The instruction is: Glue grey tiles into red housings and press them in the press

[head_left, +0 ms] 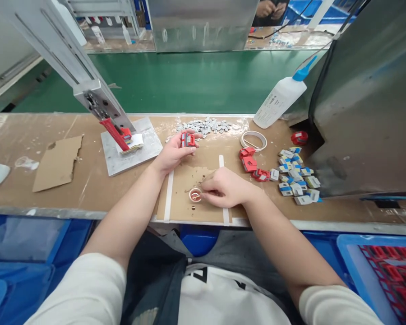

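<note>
My left hand (173, 153) is closed on a small red toy vehicle (188, 139) with grey window-like patches, held up above the bench. Over a cardboard sheet (182, 180) taped down with white strips, my right hand (226, 187) has its fingers pinched together at the edge of a small round cup (195, 195) holding reddish-brown liquid. Whatever its fingertips grip is too small to make out. Dark drips spot the cardboard around the cup. Beyond my left hand lies a pile of small grey pieces (208, 126).
At left stands a metal press (103, 113) with a red lever on a metal plate. To the right are a tape roll (253, 141), several red vehicle parts (249, 163), a white-and-blue heap of pieces (296, 176) and a squeeze bottle (280, 100). A green conveyor belt (189, 81) runs behind.
</note>
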`<state>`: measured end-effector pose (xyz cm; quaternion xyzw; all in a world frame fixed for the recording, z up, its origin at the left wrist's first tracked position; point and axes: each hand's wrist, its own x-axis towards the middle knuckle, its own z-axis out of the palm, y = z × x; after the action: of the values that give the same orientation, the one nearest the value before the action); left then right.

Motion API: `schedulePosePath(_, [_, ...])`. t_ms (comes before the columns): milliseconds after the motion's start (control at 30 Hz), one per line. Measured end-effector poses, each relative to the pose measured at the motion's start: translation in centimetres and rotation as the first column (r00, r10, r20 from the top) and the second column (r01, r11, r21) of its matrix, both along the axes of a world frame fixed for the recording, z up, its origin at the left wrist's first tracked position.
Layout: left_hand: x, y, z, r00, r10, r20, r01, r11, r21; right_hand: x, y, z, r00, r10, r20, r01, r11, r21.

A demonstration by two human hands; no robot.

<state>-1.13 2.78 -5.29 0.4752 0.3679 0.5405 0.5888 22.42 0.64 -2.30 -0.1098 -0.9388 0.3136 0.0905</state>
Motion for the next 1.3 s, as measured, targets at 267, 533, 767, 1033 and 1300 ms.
schedulePosePath(267, [-0.1, -0.6, 0.0, 0.919, 0.01, -0.393, 0.025, 0.996, 0.083, -1.3, 0.2, -1.6, 0.979, -0.02, -0.203, 0.04, 0.995, 0.096])
schedulePosePath(533, [0.2, -0.8, -0.9, 0.913, -0.117, -0.392, 0.135, 0.991, 0.019, -0.9, 0.7, -2.3, 0.958, -0.032, -0.286, 0.019, 0.999, -0.049])
schedulePosePath(767, [0.3, -1.0, -0.3, 0.887, -0.169, -0.429, 0.153, 0.986, -0.072, -0.6, 2.1, -2.7, 0.637, -0.452, -0.624, 0.44, 0.878, -0.186])
schedulePosePath(1033, [0.6, -1.0, 0.0, 0.864, -0.155, -0.478, 0.123, 0.987, -0.099, -1.1, 3.6, -2.9, 0.449, -0.681, -0.578, 0.664, 0.687, -0.294])
schedulePosePath(1300, [0.7, -1.0, 0.2, 0.841, -0.147, -0.521, 0.124, 0.989, -0.079, -1.5, 3.8, -3.5, 0.526, -0.676, -0.516, 0.691, 0.694, -0.205])
